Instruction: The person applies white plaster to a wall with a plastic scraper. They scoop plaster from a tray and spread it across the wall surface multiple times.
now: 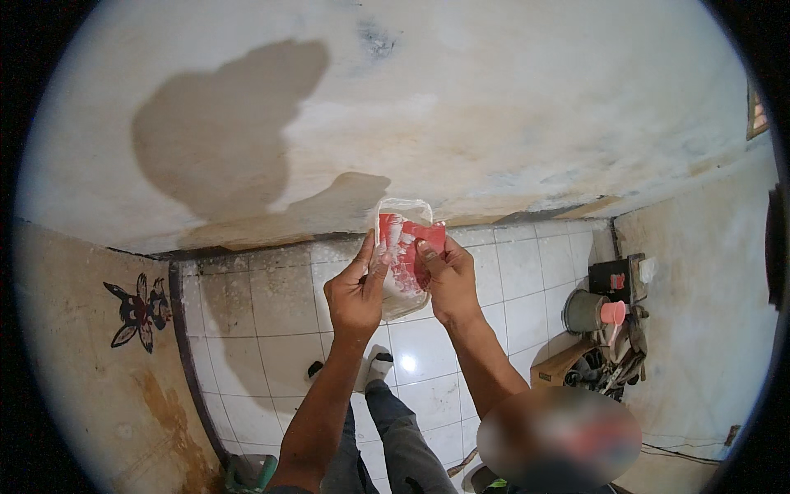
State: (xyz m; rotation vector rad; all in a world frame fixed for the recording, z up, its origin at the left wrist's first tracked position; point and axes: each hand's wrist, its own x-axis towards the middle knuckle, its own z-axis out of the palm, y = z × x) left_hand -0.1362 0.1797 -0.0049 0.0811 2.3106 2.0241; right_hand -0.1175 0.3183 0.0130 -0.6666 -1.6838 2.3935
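A translucent plastic tray (401, 305) smeared with white paste is held up before the wall. My left hand (358, 292) is closed on its left side, thumb along the red piece. My right hand (447, 284) grips a red flat scraper (434, 235) at the tray's right, thumb pressed on it. A second red flat piece (393, 239), streaked white, lies across the tray; whether it is separate from the scraper I cannot tell.
A stained wall (494, 99) rises ahead above a tiled floor (271, 305). At right stand a bucket (580, 317), pink dipper (613, 311), cardboard box (551, 372) and piled items. A green plastic object (255, 476) is at lower left. A blurred oval hides the lower right.
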